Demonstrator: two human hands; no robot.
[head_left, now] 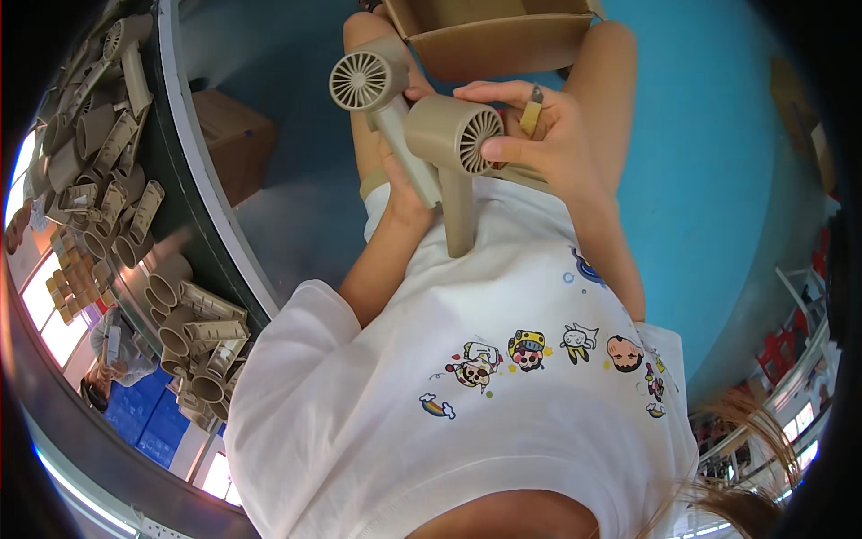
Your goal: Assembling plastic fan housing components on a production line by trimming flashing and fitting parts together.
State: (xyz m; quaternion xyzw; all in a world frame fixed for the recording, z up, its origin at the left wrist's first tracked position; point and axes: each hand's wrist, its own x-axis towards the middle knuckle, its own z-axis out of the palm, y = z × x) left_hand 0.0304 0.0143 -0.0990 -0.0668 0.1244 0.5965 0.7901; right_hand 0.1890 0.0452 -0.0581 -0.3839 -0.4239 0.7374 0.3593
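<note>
- Left hand (411, 196) curls around the handle (413, 162) of a beige fan housing (366, 83)
- Right hand (561, 135) pinches a second housing (438, 128), thumb on its grille (476, 144)
- Both housings are side by side, near an open carton (503, 43)

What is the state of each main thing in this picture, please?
Left grilled housing: held in the left hand.
Right grilled housing: held by the right hand, handle toward the shirt, thumb on the grille.
Cardboard box: open.
Beige parts: heaped loosely on the left.
</note>
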